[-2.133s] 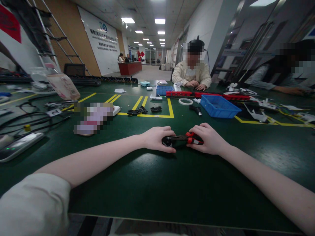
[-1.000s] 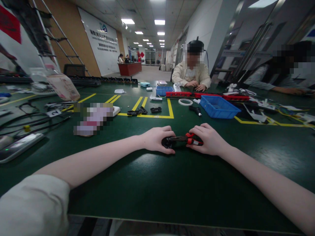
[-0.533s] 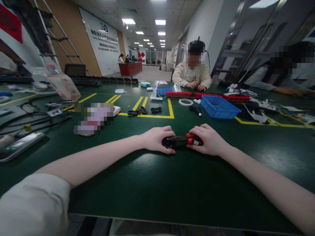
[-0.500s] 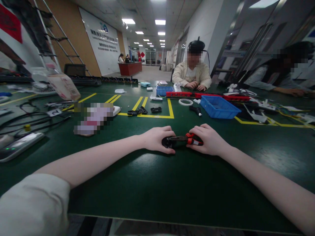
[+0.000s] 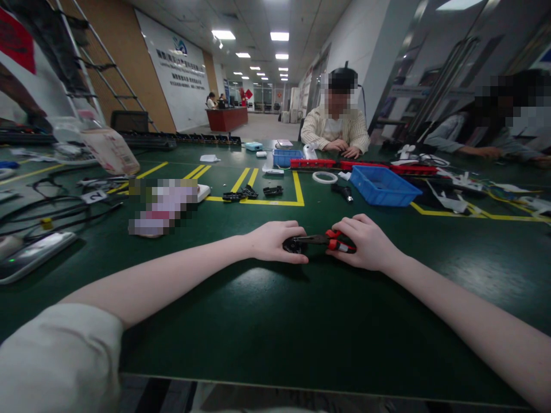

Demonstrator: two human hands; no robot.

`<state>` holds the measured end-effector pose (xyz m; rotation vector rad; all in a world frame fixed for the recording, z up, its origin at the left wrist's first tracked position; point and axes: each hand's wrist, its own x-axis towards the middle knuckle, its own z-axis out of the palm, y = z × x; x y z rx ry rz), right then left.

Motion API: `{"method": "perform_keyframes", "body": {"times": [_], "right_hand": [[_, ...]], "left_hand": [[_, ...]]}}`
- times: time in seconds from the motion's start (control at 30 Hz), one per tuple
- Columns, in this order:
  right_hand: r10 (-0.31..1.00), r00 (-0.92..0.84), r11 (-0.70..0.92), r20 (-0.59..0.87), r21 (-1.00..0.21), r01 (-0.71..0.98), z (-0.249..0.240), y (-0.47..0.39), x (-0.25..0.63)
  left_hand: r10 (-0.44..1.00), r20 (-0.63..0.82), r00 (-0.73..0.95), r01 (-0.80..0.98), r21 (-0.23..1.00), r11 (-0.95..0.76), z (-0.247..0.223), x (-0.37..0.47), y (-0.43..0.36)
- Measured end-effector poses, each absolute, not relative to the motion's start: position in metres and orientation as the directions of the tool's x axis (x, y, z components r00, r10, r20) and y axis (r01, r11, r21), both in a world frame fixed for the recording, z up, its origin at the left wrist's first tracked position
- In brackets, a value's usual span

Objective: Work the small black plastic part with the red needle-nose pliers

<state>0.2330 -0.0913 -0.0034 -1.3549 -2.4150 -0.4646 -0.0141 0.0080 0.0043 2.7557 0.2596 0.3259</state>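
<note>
My left hand (image 5: 279, 241) is closed around a small black part (image 5: 293, 245), with its thumb low and its fingers over the far side. The part's exact kind is too small to tell. My right hand (image 5: 365, 243) grips red-and-black handled pliers (image 5: 338, 244), whose long dark jaws (image 5: 316, 239) point left and reach the black part. Whether the jaw tips clasp it I cannot tell. Both hands are just above the green table (image 5: 275, 321).
Beyond my hands lie several black pieces (image 5: 247, 193), a black object (image 5: 343, 193), a white ring (image 5: 325, 177) and a blue bin (image 5: 384, 185). To the left are a phone (image 5: 161, 212), cables (image 5: 55, 201) and a power strip (image 5: 38, 255). A person (image 5: 336, 126) sits opposite.
My hands and the pliers stay almost in place, with the black part still held. My left thumb shifts very slightly.
</note>
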Motion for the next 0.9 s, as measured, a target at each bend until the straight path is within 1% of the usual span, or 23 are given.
{"method": "perform_keyframes", "body": {"times": [0.33, 0.6, 0.73, 0.9], "right_hand": [[0.771, -0.481, 0.485, 0.417, 0.105, 0.868, -0.0022, -0.0919, 0.2321], [0.788, -0.456, 0.477, 0.413, 0.056, 0.877, -0.003, -0.0927, 0.232], [0.795, -0.448, 0.474, 0.409, 0.042, 0.88, -0.003, -0.093, 0.2323], [0.806, -0.43, 0.463, 0.406, 0.02, 0.886, -0.003, -0.0931, 0.2321]], "left_hand": [[0.219, 0.208, 0.953, 0.136, 0.351, -0.926, 0.0013, -0.0147, 0.0075], [0.212, 0.26, 0.942, 0.094, 0.402, -0.911, -0.0002, -0.0155, 0.0071], [0.216, 0.252, 0.943, 0.095, 0.419, -0.903, 0.0014, -0.0149, 0.0069], [0.252, 0.215, 0.943, 0.125, 0.473, -0.872, 0.0049, -0.0135, 0.0088]]}}
